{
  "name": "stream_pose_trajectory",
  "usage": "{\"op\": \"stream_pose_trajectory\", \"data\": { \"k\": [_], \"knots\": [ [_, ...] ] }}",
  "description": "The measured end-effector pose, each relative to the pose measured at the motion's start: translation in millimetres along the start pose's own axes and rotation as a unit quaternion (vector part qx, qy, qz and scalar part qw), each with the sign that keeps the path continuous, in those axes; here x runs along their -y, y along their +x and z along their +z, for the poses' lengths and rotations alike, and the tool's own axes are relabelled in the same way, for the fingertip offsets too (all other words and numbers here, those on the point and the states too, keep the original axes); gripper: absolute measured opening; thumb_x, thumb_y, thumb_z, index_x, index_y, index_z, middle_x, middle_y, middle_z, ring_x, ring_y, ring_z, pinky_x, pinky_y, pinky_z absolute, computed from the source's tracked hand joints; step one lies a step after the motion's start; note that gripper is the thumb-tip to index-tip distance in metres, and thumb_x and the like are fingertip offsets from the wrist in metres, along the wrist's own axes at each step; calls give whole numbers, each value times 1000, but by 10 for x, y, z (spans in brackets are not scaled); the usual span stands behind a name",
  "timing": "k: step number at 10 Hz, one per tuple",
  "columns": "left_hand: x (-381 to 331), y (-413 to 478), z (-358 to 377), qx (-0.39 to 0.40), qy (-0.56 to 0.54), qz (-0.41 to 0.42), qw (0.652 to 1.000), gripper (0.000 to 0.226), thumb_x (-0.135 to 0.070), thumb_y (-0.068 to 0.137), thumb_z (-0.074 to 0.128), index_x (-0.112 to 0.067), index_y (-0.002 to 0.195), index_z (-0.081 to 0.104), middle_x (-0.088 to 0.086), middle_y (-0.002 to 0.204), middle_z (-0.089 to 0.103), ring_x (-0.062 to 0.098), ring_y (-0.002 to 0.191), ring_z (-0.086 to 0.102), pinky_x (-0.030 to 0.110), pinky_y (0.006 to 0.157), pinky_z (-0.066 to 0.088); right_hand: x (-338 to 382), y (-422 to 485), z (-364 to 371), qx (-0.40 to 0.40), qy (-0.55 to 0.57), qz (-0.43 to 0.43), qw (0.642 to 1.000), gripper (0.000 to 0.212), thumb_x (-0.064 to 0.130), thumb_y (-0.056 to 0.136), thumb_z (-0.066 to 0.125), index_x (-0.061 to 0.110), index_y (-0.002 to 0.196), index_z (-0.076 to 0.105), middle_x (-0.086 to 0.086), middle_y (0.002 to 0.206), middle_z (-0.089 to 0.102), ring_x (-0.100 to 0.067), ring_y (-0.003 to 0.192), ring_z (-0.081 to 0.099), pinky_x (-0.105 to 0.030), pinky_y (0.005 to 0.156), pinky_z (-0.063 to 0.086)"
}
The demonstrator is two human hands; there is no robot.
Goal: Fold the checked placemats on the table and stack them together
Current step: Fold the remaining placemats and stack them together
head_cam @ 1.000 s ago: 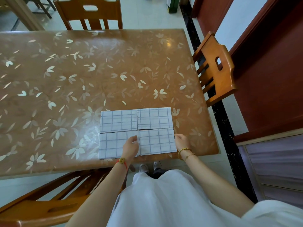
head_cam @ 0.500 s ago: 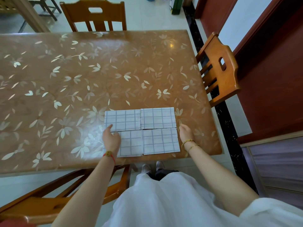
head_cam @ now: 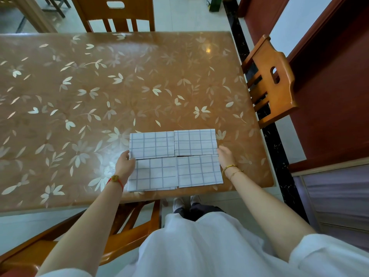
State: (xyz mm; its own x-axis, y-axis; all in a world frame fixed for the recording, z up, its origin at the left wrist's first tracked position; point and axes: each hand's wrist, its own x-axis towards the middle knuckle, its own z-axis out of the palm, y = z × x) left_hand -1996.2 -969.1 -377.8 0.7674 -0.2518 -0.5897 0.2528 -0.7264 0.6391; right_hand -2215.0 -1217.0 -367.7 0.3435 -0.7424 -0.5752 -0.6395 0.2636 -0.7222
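Several folded white placemats with a grey check lie in a two-by-two block near the table's front edge: far left (head_cam: 152, 144), far right (head_cam: 195, 142), near left (head_cam: 156, 173) and near right (head_cam: 199, 170). My left hand (head_cam: 124, 163) lies over the left edge of the near-left placemat, its fingertips at the near corner of the far-left one. My right hand (head_cam: 225, 157) is at the right side of the block, its fingers touching the near right corner of the far-right placemat. Neither hand grips anything.
The table (head_cam: 99, 96) has a brown glossy top with a leaf pattern. Wooden chairs stand at the far side (head_cam: 113, 13), the right side (head_cam: 273, 82) and the near left (head_cam: 60, 246). A red-brown wall and door frame run along the right.
My left hand has moved from the middle of the near row to the block's left edge. My right hand has slid forward along the right edge to the far row.
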Motion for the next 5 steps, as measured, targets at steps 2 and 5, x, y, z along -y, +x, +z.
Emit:
{"op": "stream_pose_trajectory", "data": {
  "k": [2, 5],
  "knots": [
    [173, -98, 26, -50, -21, -22, 998, 51, -8, 99, 42, -8, 150, 36, 13, 142, 50, 34, 121, 55, 50, 102, 46, -136, -167, -2, -101, -14, 29, 994, 26, 0, 91, 37, -9, 89, 62, -31, 86, 59, -46, 81, 54, -47, 69, 47],
    [199, -290, 28, -40, -64, -17, 997, 47, -14, 102, 43, -11, 149, 38, 12, 146, 48, 30, 131, 48, 44, 108, 41, -377, -164, 94, -84, -56, 24, 995, 30, 6, 79, 37, 24, 58, 23, -1, 62, 22, -19, 65, 22, -37, 65, 18]
  ]
}}
